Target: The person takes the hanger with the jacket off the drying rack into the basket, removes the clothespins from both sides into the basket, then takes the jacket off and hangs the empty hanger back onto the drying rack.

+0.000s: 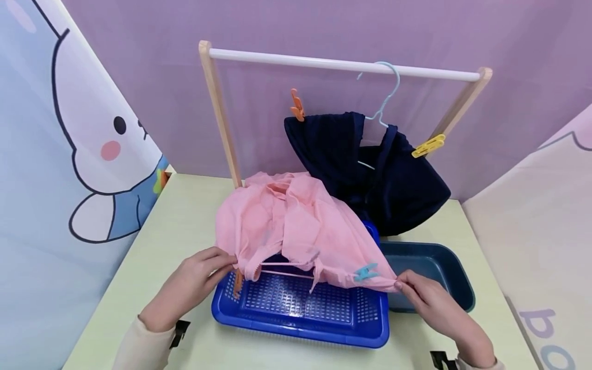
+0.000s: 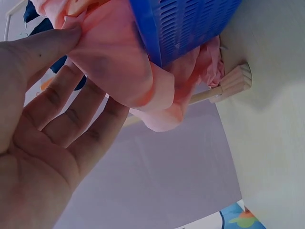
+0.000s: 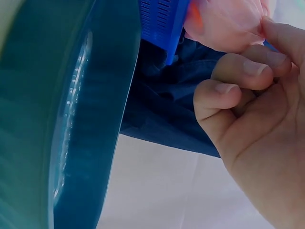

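Observation:
A thin pink jacket (image 1: 305, 221) with a zip edge lies spread over the blue basket (image 1: 300, 334). At its left corner my left hand (image 1: 196, 275) pinches the fabric between thumb and fingers; the left wrist view shows the other fingers (image 2: 86, 114) loosely spread. My right hand (image 1: 430, 298) pinches the jacket's right corner, its remaining fingers curled in the right wrist view. Thin pink bars, like a clothes hanger's, cross the jacket's opening. A light-blue clothespin (image 1: 366, 272) sits on the jacket near its right end. An orange-brown clothespin (image 1: 238, 283) is beside my left fingertips.
Behind stands a wooden rack with a white rail (image 1: 324, 62). A dark navy garment (image 1: 393, 190) hangs there on a light-blue hanger (image 1: 393, 87), with an orange clothespin (image 1: 297, 105) and a yellow one at its shoulders. A dark teal tub (image 1: 462, 277) stands right of the basket.

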Action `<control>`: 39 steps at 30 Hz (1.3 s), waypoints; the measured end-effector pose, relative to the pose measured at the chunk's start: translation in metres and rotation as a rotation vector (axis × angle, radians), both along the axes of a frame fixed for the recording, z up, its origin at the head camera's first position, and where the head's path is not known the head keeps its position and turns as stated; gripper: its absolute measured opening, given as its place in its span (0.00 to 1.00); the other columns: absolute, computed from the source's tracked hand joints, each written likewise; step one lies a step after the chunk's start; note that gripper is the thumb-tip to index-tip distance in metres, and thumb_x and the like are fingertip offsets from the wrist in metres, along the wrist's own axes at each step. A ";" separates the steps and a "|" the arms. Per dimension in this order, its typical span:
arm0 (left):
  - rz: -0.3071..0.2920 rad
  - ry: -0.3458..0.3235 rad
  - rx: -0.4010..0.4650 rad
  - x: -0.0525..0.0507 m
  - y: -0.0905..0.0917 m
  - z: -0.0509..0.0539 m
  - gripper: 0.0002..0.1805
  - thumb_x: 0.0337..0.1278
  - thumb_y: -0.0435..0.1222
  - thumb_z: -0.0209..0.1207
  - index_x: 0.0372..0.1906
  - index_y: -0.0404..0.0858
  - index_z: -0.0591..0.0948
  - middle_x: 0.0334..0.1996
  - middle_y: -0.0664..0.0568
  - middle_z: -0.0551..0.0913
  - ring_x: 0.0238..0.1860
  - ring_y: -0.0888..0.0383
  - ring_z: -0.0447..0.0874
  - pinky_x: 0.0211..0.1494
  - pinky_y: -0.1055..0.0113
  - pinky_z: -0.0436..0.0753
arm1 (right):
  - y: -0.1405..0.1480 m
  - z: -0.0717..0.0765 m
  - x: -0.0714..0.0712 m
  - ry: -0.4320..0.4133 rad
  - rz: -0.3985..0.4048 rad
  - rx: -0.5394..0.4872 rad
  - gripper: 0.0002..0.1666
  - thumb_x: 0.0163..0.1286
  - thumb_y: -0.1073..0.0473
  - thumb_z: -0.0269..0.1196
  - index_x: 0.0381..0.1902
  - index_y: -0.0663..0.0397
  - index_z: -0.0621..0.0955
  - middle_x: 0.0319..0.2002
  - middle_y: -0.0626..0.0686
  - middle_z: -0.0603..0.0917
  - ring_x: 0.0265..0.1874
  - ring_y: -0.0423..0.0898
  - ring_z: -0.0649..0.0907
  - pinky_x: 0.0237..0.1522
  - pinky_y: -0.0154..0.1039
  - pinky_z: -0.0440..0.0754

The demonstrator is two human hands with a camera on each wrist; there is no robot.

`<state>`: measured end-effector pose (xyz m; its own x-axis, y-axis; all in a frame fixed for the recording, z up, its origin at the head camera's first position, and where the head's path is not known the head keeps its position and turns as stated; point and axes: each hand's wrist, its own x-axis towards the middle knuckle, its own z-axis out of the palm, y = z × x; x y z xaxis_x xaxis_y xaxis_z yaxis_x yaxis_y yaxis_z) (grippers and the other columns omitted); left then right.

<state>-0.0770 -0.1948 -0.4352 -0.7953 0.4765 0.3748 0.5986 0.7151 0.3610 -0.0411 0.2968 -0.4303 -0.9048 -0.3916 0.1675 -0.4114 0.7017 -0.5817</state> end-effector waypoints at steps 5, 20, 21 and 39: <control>0.014 -0.027 -0.013 -0.003 0.000 0.000 0.12 0.56 0.29 0.70 0.46 0.42 0.89 0.40 0.57 0.85 0.38 0.63 0.83 0.42 0.65 0.87 | -0.002 -0.001 -0.005 0.001 0.004 0.025 0.12 0.74 0.67 0.60 0.35 0.41 0.78 0.26 0.39 0.75 0.26 0.33 0.73 0.26 0.30 0.72; 0.040 -0.073 -0.023 -0.010 0.002 0.003 0.11 0.55 0.29 0.71 0.44 0.41 0.89 0.40 0.57 0.86 0.40 0.62 0.84 0.44 0.63 0.87 | -0.018 0.017 -0.022 0.272 -0.099 -0.018 0.19 0.60 0.69 0.72 0.49 0.52 0.85 0.44 0.43 0.81 0.42 0.41 0.74 0.40 0.29 0.71; 0.039 -0.072 -0.022 -0.010 0.003 0.002 0.11 0.55 0.29 0.71 0.44 0.41 0.89 0.40 0.57 0.86 0.40 0.62 0.84 0.44 0.64 0.87 | -0.021 0.020 -0.024 0.277 -0.096 -0.035 0.20 0.60 0.69 0.72 0.50 0.52 0.85 0.48 0.45 0.81 0.46 0.42 0.74 0.45 0.29 0.70; 0.034 -0.090 -0.019 -0.011 0.003 0.002 0.11 0.55 0.29 0.71 0.44 0.41 0.90 0.41 0.56 0.87 0.41 0.60 0.85 0.44 0.62 0.87 | -0.046 0.031 -0.039 0.185 -0.030 -0.185 0.16 0.64 0.72 0.68 0.48 0.50 0.87 0.61 0.51 0.75 0.62 0.51 0.67 0.56 0.44 0.66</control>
<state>-0.0884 -0.1920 -0.4327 -0.8413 0.4545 0.2928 0.5394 0.7418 0.3984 -0.0803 0.2511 -0.3989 -0.8629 -0.3124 0.3973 -0.5032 0.6037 -0.6183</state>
